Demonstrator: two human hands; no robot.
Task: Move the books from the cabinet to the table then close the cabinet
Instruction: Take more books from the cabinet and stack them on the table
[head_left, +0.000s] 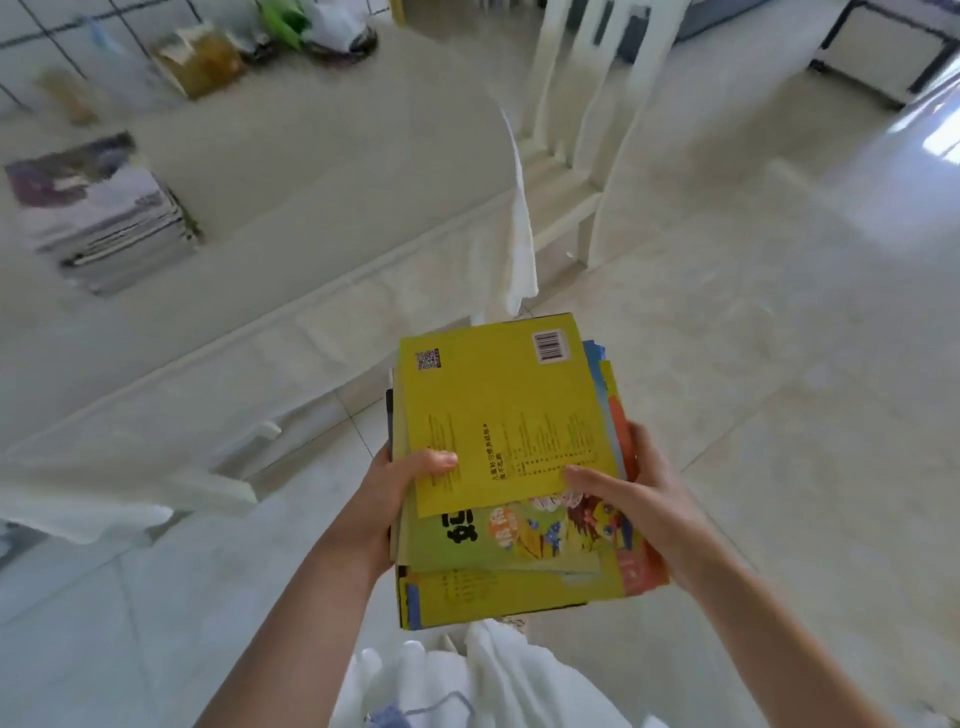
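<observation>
Carrying a stack of books (511, 467) at lower centre, the left hand (395, 488) and right hand (628, 499) grasp its sides, thumbs on top. Ahead, upper left, another pile (104, 213) already sits on the bench (311, 208); open room beside it. Cabinet unseen, closing presumably remains.

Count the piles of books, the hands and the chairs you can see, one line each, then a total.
Book piles: 2, the held pile and the table pile
Hands: 2, left hand and right hand, both gripping the held pile
Chairs: 2, near chair and far chair
Total: 6
</observation>
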